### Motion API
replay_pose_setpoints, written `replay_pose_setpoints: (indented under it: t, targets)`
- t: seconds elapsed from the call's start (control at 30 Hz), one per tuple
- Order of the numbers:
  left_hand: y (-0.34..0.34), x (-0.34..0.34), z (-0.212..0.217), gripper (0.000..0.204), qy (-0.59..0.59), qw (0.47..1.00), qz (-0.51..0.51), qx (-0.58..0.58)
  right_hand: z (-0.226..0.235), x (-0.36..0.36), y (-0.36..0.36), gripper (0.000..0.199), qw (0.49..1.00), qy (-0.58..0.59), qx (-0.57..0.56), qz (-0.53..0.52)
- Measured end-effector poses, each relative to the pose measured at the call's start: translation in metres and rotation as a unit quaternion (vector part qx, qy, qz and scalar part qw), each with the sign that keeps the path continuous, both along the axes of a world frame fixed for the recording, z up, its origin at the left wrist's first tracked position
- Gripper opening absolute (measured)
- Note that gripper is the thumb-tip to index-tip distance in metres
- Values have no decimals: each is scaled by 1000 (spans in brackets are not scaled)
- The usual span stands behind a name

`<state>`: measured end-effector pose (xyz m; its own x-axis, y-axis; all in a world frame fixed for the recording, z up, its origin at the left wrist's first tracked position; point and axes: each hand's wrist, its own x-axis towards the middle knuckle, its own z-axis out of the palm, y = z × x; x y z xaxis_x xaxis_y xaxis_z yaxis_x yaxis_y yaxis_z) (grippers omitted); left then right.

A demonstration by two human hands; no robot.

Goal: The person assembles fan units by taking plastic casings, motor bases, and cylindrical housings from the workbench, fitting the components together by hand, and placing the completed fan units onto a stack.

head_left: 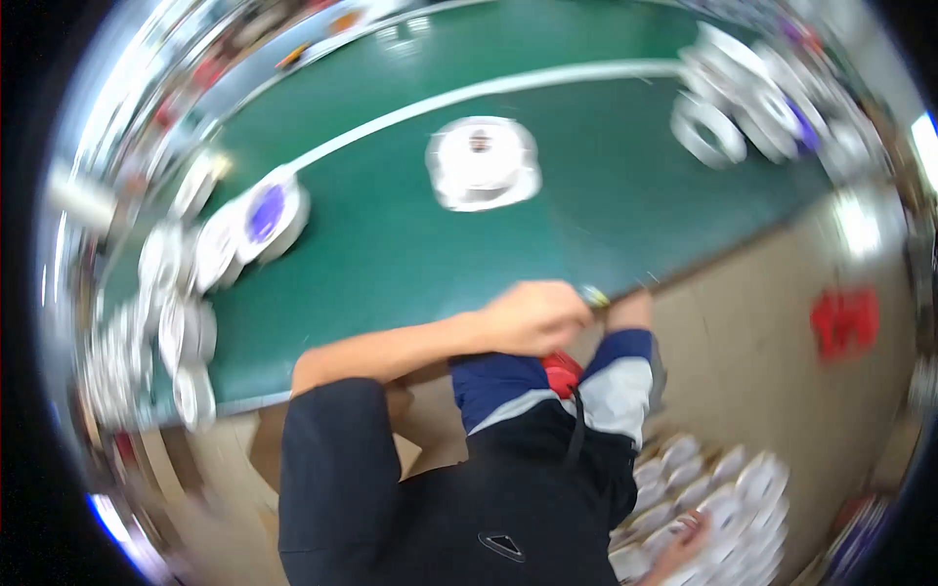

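Frame motion-blurred. Left hand (pixel 532 317) sits at the near edge of the green table (pixel 410 244), centre of frame, fingers curled shut around a small object with a yellow-green tip (pixel 593 295); object's kind cannot be told. Right hand (pixel 679 552) at lower right, resting on white rolls in a box (pixel 723 508); open or closed cannot be told. One white roll (pixel 482 162) lies mid-table, upper centre. More rolls stacked upper right (pixel 743 107) and along left edge (pixel 244 225).
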<state>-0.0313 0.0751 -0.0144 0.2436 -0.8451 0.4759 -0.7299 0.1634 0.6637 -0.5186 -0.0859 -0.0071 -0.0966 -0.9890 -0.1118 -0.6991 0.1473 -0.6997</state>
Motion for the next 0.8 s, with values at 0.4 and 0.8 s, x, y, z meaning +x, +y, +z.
replay_pose_setpoints:
  t: [0.4,0.8]
  targets:
    - [201,88,74,25,-213,727,649,76,-3,436,-79,28,578,-119,-309,746]
    - [310,-5,15,24,-56,514,853,71,-18,443,-73,21,632,-156,-267,710]
